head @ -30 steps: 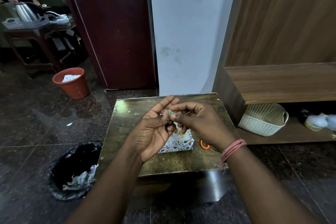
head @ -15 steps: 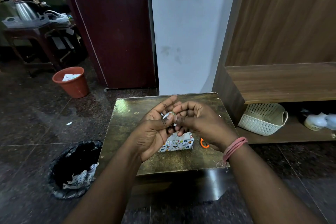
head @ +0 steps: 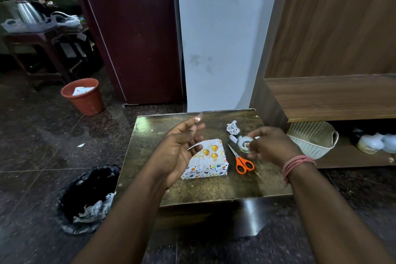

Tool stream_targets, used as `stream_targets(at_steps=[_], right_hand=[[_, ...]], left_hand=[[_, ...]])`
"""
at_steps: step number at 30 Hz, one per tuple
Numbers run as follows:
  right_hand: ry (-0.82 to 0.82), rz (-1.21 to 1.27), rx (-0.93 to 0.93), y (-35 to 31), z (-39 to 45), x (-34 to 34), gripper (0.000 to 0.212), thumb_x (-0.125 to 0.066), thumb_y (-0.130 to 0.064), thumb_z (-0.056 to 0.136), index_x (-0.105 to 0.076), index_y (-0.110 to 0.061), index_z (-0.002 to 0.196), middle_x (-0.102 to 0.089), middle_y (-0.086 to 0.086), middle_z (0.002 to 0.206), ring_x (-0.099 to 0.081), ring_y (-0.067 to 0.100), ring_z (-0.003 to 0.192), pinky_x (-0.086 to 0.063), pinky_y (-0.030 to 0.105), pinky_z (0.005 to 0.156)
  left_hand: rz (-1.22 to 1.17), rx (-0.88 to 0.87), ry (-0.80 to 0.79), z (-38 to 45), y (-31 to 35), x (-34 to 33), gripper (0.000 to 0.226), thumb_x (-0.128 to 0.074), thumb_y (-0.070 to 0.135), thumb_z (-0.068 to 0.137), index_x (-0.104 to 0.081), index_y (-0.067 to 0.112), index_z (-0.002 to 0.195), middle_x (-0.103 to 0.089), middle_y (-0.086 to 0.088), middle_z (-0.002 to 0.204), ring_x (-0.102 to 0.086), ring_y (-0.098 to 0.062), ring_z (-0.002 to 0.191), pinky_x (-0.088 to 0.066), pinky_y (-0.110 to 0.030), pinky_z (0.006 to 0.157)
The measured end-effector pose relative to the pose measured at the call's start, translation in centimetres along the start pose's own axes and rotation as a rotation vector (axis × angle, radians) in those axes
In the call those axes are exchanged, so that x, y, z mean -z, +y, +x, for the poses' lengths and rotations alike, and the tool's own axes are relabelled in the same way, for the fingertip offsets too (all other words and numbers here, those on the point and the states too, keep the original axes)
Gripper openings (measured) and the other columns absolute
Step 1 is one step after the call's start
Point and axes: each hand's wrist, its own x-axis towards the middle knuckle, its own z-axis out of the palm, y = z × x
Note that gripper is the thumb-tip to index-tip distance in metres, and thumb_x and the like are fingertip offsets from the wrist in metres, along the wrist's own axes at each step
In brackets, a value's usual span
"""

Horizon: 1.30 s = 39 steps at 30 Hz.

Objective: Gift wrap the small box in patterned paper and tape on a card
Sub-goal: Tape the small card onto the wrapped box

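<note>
Your L hand [head: 182, 148] hovers palm-up over the box's left side, fingers loosely spread, a short clear tape strip [head: 199, 117] stuck on a fingertip, nothing gripped; the wrapped box [head: 206, 162] sits mid-tabletop, slightly twd the near edge, card [head: 209, 151] w/ balloons lying on its top; looks like the card-taping step. Lay the strip half on card edge, half on paper; press from the middle outward so it won't wrinkle; steady the card w/ a free finger first, since it may slide.

Your R hand [head: 272, 146] is past the box twd the right edge, its grip pinching the tape roll [head: 245, 143]; set it down flat there, clear of the orange scissors [head: 241, 159] just right of the box.

Room: near strip of tabletop [head: 214, 191] is bare; far-right corner has crumpled paper scraps [head: 232, 127]; right edge is close to the roll, so don't nudge it off.
</note>
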Motion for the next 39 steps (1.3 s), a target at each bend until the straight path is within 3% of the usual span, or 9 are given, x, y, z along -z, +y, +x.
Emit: stream_targets(at_steps=[4, 7, 9, 14, 19, 22, 25, 34, 39], right_hand=[[0.152, -0.134, -0.047, 1.4, 2.2, 1.3, 0.025, -0.063, -0.013, 0.096, -0.067, -0.002, 0.119, -0.067, 0.021, 0.124, -0.067, 0.03, 0.096, -0.056, 0.033, 0.081], [0.095, -0.79, 0.028, 2.1, 1.4, 0.5, 0.047, -0.055, -0.045, 0.101, -0.063, -0.01, 0.131, -0.062, 0.011, 0.136, -0.06, 0.029, 0.124, -0.047, 0.028, 0.094], [0.047, -0.882, 0.028, 2.0, 1.3, 0.5, 0.047, -0.051, -0.047, 0.102, -0.063, -0.011, 0.13, -0.063, 0.01, 0.135, -0.06, 0.029, 0.125, -0.047, 0.028, 0.094], [0.116, -0.601, -0.07, 2.3, 2.2, 0.5, 0.014, -0.066, -0.019, 0.093, -0.068, -0.006, 0.1, -0.071, 0.015, 0.109, -0.069, 0.028, 0.089, -0.057, 0.026, 0.07], [0.289, -0.577, 0.313, 0.3, 0.5, -1.4, 0.013, -0.066, -0.022, 0.09, -0.073, -0.011, 0.086, -0.074, 0.011, 0.091, -0.069, 0.033, 0.089, -0.053, 0.033, 0.075], [-0.009, -0.128, 0.386, -1.2, -1.1, -3.6, 0.022, -0.069, -0.03, 0.093, -0.074, -0.014, 0.079, -0.07, 0.01, 0.074, -0.067, 0.025, 0.068, -0.057, 0.04, 0.073], [-0.273, 0.236, 0.297, -1.7, -1.8, -5.5, 0.009, -0.07, -0.009, 0.093, -0.076, -0.004, 0.091, -0.069, 0.021, 0.081, -0.062, 0.028, 0.068, -0.057, 0.036, 0.064], [-0.29, 0.356, 0.241, -1.6, -2.5, -7.9, 0.006, -0.068, 0.007, 0.086, -0.074, 0.005, 0.087, -0.066, 0.023, 0.074, -0.059, 0.027, 0.062, -0.053, 0.035, 0.06], [-0.262, 0.427, 0.063, -1.3, -3.6, -10.5, 0.007, -0.066, 0.01, 0.086, -0.066, 0.016, 0.089, -0.06, 0.021, 0.071, -0.053, 0.021, 0.05, -0.049, 0.027, 0.044]], left_hand=[[0.012, 0.042, 0.017, -0.2, 0.1, -0.1, 0.035, -0.05, 0.007, 0.102, -0.07, 0.011, 0.129, -0.07, -0.009, 0.129, -0.06, -0.012, 0.085, -0.045, -0.027, 0.074], [0.013, 0.07, 0.028, -0.2, -0.1, -0.1, 0.032, -0.054, 0.008, 0.1, -0.074, 0.014, 0.124, -0.071, -0.006, 0.123, -0.059, -0.01, 0.08, -0.044, -0.027, 0.071], [0.016, 0.085, 0.035, -0.2, -0.2, -0.1, 0.031, -0.055, 0.009, 0.1, -0.076, 0.015, 0.122, -0.071, -0.005, 0.122, -0.059, -0.01, 0.079, -0.044, -0.027, 0.071], [0.051, 0.124, 0.035, -0.2, 0.0, 0.0, 0.033, -0.053, 0.004, 0.099, -0.079, 0.016, 0.116, -0.071, -0.007, 0.124, -0.057, -0.01, 0.076, -0.043, -0.026, 0.069], [0.111, 0.113, 0.035, -0.3, 0.0, -0.5, 0.036, -0.05, -0.003, 0.098, -0.076, 0.011, 0.119, -0.071, -0.006, 0.114, -0.051, -0.009, 0.071, -0.039, -0.025, 0.063], [0.13, 0.112, 0.031, -0.3, 0.0, -0.5, 0.039, -0.048, -0.007, 0.096, -0.076, 0.01, 0.116, -0.073, -0.004, 0.109, -0.05, -0.008, 0.067, -0.037, -0.025, 0.061], [0.177, 0.1, 0.033, -0.3, 0.0, -0.2, 0.038, -0.046, -0.01, 0.094, -0.074, 0.007, 0.114, -0.073, -0.005, 0.104, -0.05, -0.008, 0.063, -0.035, -0.024, 0.059], [0.47, 0.099, 0.111, -0.5, 1.7, 1.9, 0.029, -0.054, 0.001, 0.097, -0.079, 0.013, 0.102, -0.077, -0.003, 0.098, -0.046, -0.007, 0.062, -0.033, -0.022, 0.056], [0.716, 0.09, 0.428, -0.4, 2.0, 4.4, 0.019, -0.061, 0.007, 0.094, -0.076, 0.018, 0.094, -0.076, -0.007, 0.09, -0.049, -0.01, 0.059, -0.036, -0.023, 0.052]])
